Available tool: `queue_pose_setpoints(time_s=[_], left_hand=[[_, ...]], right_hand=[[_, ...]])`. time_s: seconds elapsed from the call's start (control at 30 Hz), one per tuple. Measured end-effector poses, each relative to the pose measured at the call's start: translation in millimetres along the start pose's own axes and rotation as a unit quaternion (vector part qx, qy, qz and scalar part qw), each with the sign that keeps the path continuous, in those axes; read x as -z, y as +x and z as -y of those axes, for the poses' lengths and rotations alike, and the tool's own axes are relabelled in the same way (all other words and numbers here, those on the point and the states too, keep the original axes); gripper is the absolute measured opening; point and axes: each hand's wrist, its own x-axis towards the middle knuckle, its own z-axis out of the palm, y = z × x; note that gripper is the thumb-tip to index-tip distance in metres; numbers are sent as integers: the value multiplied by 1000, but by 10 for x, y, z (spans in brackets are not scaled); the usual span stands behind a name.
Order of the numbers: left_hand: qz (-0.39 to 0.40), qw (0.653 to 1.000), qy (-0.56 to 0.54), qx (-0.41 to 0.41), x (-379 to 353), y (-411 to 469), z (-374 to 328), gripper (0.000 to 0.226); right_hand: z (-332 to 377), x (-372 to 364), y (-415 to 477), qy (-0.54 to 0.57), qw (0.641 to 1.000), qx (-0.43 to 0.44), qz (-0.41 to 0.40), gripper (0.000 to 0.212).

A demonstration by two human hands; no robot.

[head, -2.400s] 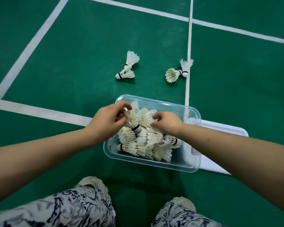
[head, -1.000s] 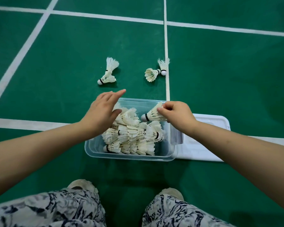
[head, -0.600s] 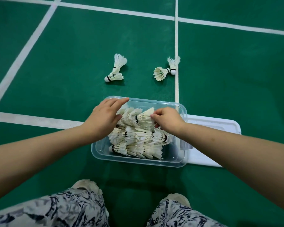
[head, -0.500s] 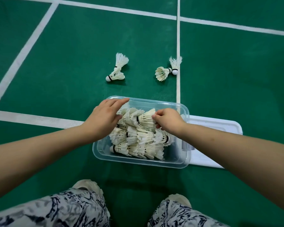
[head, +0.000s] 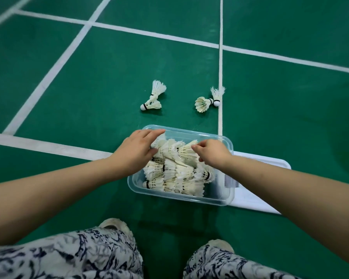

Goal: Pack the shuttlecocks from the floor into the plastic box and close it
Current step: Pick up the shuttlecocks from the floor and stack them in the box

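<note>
A clear plastic box (head: 220, 195) sits on the green floor between my knees, filled with several white feather shuttlecocks (head: 175, 174). My left hand (head: 136, 150) lies flat with straight fingers over the box's far left corner, touching the pile. My right hand (head: 212, 153) pinches the feathers of the top shuttlecock (head: 184, 151) lying on the pile. Beyond the box, two nested shuttlecocks (head: 153, 97) lie on the floor at the left, and two more (head: 207, 100) lie at the right beside a white line. The white lid (head: 258, 198) lies flat to the right of the box.
White court lines (head: 221, 77) cross the green floor. My patterned trouser legs (head: 79, 256) and two shoe tips (head: 114, 224) fill the bottom of the view, close to the box's near edge.
My right hand has brought a shuttlecock from the box's right rim down onto the pile. My left hand has settled lower onto the pile at the far left corner.
</note>
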Motion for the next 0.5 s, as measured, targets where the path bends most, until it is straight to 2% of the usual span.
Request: queue_pose_setpoints(time_s=[0.2, 0.4, 0.5], left_hand=[[14, 998, 34, -52, 295, -86, -270, 43], [-11, 991, 93, -97, 650, -242, -584, 41], [-19, 988, 127, -91, 892, -355, -675, 42]], right_hand=[[188, 394, -348, -39, 998, 31, -48, 34], [499, 683, -960, -222, 962, 114, -115, 33], [670, 802, -1230, -282, 939, 144, -131, 36]])
